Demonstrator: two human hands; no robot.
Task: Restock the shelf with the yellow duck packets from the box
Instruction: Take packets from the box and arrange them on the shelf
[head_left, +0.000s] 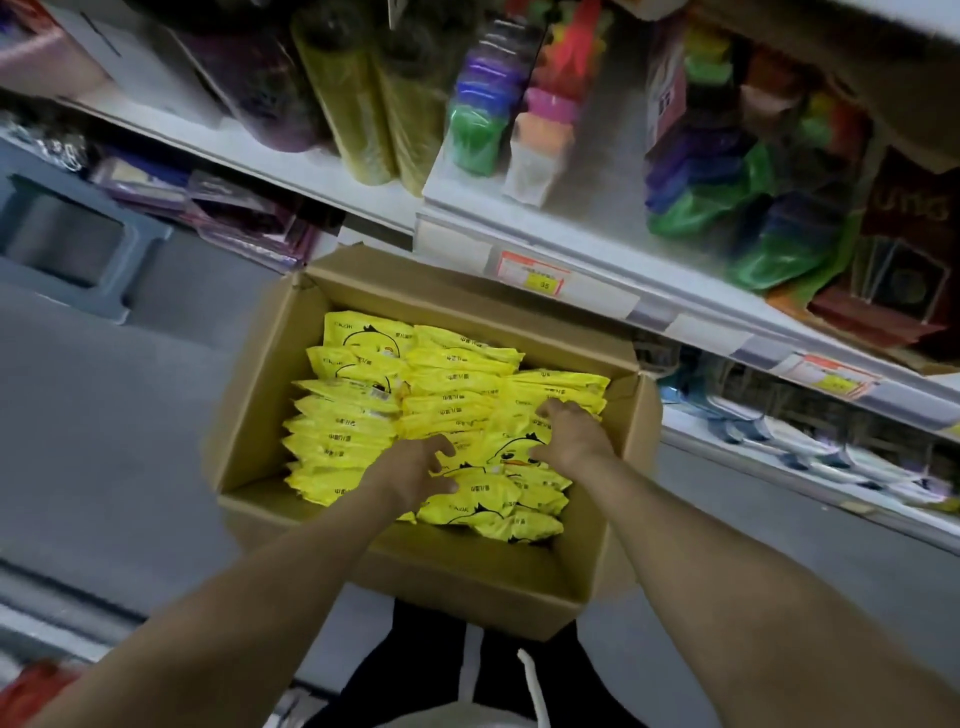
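While reaching inside box (467, 577), we log left hand (421, 470) curled over yellow duck packets (511, 449), right hand (571, 436) clawed round same bunch, packets between palms. We'd squeeze evenly, lift straight, clear wall beside right wrist.

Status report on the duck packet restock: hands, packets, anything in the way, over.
Left hand and right hand both on the yellow duck packets, grip unclear. Packets fill the open box, none lifted. Nothing blocking the hands.
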